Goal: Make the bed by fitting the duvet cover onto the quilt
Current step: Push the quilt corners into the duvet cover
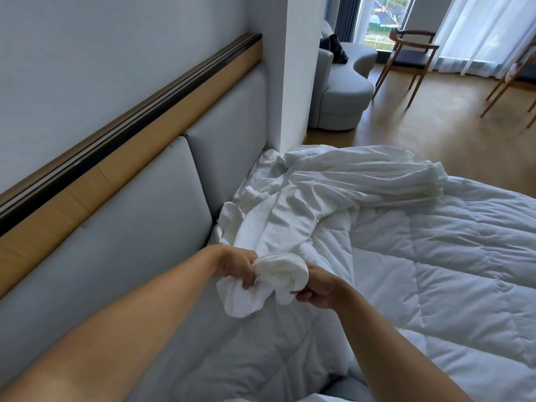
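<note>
Padded grey headboard (162, 198) under wood rail, grey sofa (339, 91), wooden chair (412, 56), sheer curtain (487, 30), daylight

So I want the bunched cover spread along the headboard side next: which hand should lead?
Probably the left hand. It grips the bunched duvet cover on the side nearest the headboard, while the right hand holds it over the quilt, farther from that edge.

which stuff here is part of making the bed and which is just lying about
In the job:
duvet cover, bunched in the left hand and right hand
quilt spread on the bed

Just about:
grey sofa
wooden chair
headboard
</note>
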Demonstrator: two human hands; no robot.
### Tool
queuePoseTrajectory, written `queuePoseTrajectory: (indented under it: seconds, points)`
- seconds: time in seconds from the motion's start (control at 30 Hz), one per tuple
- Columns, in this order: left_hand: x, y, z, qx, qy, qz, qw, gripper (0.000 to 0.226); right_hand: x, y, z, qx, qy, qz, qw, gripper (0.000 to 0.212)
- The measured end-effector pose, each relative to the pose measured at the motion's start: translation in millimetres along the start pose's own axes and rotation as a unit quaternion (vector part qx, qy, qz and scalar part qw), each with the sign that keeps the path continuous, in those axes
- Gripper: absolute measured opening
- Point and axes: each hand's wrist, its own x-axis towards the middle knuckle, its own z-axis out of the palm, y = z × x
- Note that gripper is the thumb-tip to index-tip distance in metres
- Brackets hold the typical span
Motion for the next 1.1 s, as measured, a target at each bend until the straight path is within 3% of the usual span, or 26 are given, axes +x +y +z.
queuePoseTrajectory:
  seconds: [0.17, 0.3, 0.4, 0.5, 0.63, 0.7, 0.77, 0.9, 0.93, 1.0, 1.1]
  points:
    - [3.0, 3.6, 1.5, -0.169, 0.099, 0.051, 0.979, 0.022, -4.9, 0.8, 1.0, 0.038, 0.012, -0.014, 0.999, 0.032]
    - [-2.1, 20.2, -6.4, -0.234, 0.103, 0.034, 0.966, 0.009, -7.0, -2.6, 5.0, 0.003, 0.039, 0.028, 0.999, 0.030]
    - [-1.6, 22.1, -14.3, -0.151, 0.120, 0.033, 0.981, 0.022, -12.5, -10.6, 2.1, -0.070, 0.024, 0.048, 0.996, 0.035]
    - [-3.9, 20.8, -15.9, -0.001, 0.097, 0.015, 0.995, 0.049, -14.8, -17.7, -3.8, -0.105, 0.038, 0.040, 0.993, 0.019]
    - [-3.8, 18.4, -3.7, 0.074, 0.044, 0.022, 0.996, 0.013, -8.8, -14.8, -5.8, -0.059, 0.043, 0.002, 0.997, 0.033]
    - [-4.7, 16.1, 4.9, 0.015, 0.047, 0.031, 0.998, 0.018, -7.8, -12.0, -3.9, -0.037, 0.040, -0.007, 0.998, 0.033]
    - [-4.7, 12.4, 12.0, -0.053, 0.054, 0.036, 0.997, 0.009, -7.4, -8.8, -1.6, -0.029, 0.048, -0.010, 0.998, 0.027]
    - [-6.5, 14.5, 10.3, -0.240, 0.030, 0.033, 0.970, 0.025, -5.1, -7.4, 5.2, 0.031, 0.060, -0.006, 0.998, 0.033]
    - [-7.4, 17.0, 5.6, -0.237, 0.020, 0.040, 0.970, 0.030, -4.0, -8.8, 6.3, 0.045, 0.062, -0.004, 0.997, 0.033]
    - [-8.0, 20.2, -2.3, -0.104, 0.034, 0.031, 0.994, 0.041, -2.5, -11.3, 6.4, 0.040, 0.063, 0.001, 0.997, 0.032]
    - [-8.6, 23.7, -9.9, 0.034, 0.020, -0.011, 0.999, 0.021, -2.6, -10.4, 5.9, -0.008, 0.058, 0.009, 0.998, 0.026]
